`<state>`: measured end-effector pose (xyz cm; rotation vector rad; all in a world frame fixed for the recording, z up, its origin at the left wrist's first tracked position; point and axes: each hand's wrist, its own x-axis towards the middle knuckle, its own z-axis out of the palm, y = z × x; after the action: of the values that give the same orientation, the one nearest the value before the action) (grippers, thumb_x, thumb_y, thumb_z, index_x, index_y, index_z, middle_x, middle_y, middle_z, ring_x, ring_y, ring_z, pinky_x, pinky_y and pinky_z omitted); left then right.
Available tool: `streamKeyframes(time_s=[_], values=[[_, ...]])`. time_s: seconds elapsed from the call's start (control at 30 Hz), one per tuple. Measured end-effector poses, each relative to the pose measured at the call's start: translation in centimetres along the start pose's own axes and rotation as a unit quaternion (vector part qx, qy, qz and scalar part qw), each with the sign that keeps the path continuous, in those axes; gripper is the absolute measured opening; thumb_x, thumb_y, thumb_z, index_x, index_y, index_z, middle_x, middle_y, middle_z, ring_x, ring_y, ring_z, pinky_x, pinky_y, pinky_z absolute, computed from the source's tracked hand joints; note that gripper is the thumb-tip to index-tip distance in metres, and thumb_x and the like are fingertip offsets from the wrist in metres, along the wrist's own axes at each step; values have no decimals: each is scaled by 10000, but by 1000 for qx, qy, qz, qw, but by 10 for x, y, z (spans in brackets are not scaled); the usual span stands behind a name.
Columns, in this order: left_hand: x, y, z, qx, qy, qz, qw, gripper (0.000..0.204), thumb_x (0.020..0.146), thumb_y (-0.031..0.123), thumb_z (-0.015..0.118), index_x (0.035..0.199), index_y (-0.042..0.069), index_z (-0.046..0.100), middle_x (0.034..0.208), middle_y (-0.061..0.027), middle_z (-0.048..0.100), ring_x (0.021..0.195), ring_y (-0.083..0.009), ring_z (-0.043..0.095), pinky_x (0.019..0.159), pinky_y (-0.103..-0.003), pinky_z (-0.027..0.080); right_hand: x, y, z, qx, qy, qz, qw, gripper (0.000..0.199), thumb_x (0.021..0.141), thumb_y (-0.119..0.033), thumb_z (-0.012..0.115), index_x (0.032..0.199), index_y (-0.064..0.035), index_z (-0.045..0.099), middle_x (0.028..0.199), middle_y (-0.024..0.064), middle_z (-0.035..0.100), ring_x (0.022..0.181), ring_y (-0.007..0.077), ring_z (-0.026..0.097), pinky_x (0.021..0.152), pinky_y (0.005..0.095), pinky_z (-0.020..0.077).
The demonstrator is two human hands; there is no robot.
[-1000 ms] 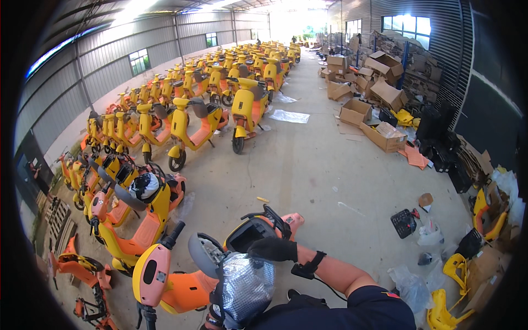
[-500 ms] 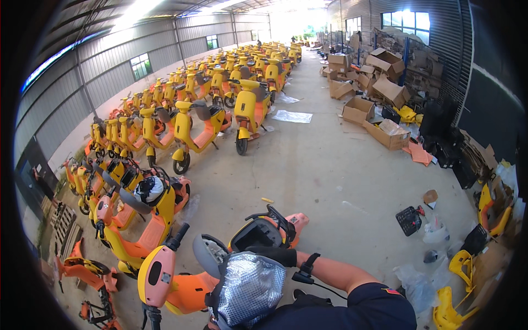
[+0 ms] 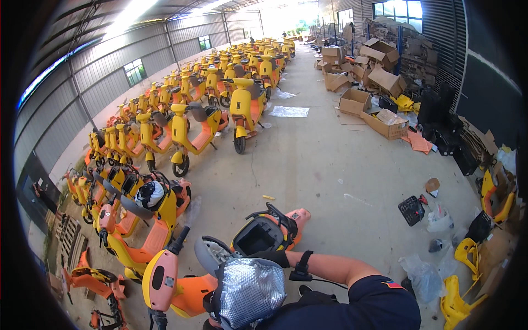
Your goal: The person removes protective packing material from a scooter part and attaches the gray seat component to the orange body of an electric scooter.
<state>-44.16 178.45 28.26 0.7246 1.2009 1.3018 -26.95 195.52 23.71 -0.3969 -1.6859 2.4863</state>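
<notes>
A yellow and orange scooter (image 3: 195, 294) stands right in front of me, its handlebar at the lower left. The grey seat (image 3: 208, 256) is tipped up, and the black underseat compartment (image 3: 256, 237) lies uncovered. My right hand (image 3: 278, 257), in a black glove, is at the near edge of this compartment; its fingers are hidden. A strap with a small black device (image 3: 301, 269) and a cable sits on that wrist. A silver quilted cover (image 3: 250, 289) blocks the view between the seat and my arm. My left hand does not show.
Rows of yellow scooters (image 3: 190, 135) fill the left side; another scooter (image 3: 146, 242) stands close by. Along the right lie cardboard boxes (image 3: 388, 125), plastic bags (image 3: 423, 278), yellow body panels (image 3: 456, 302) and a black crate (image 3: 411, 210) on the floor.
The whole view has shifted slightly. Less of my right glove shows beside the silver cover, and more of the compartment's inside is visible. The seat stays tipped up.
</notes>
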Motion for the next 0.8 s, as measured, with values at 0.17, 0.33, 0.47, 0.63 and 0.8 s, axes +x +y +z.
streamKeyframes(time_s=[0.17,0.33,0.47,0.63,0.8], values=[[0,-6,0,-4,-1,-8,1000,552,872,389,480,1283,20,495,1258,-112,549,1141,-278,515,969,-413,417,3,16,2,19,4,-2,1000,349,1001,-286,443,1206,-32,570,1105,44,611,964,126,566,869,292,461],[1,-4,2,-9,0,-7,1000,558,882,403,469,1286,19,494,1262,-114,549,1145,-283,515,973,-417,416,11,44,-23,73,53,15,996,361,1002,-297,436,1217,-34,559,1107,55,609,940,137,583,834,303,486],[1,-1,4,-11,-4,-7,1000,563,890,414,460,1289,19,493,1265,-116,549,1148,-287,515,976,-420,414,10,90,-85,208,135,96,964,371,1002,-307,431,1226,-36,550,1108,63,608,920,146,597,806,312,505],[-7,0,-6,-10,12,-5,1000,569,900,428,449,1292,19,492,1270,-118,548,1152,-291,516,979,-424,412,17,103,-24,69,68,62,993,383,1002,-308,432,1260,-39,519,1151,70,586,966,156,580,836,316,491],[-9,0,-9,-9,13,-4,1000,576,909,442,438,1295,18,491,1274,-121,548,1156,-295,516,983,-429,411,-3,59,40,-85,66,-128,986,405,1003,-303,438,1310,-41,476,1222,75,550,1058,165,540,910,315,452]])
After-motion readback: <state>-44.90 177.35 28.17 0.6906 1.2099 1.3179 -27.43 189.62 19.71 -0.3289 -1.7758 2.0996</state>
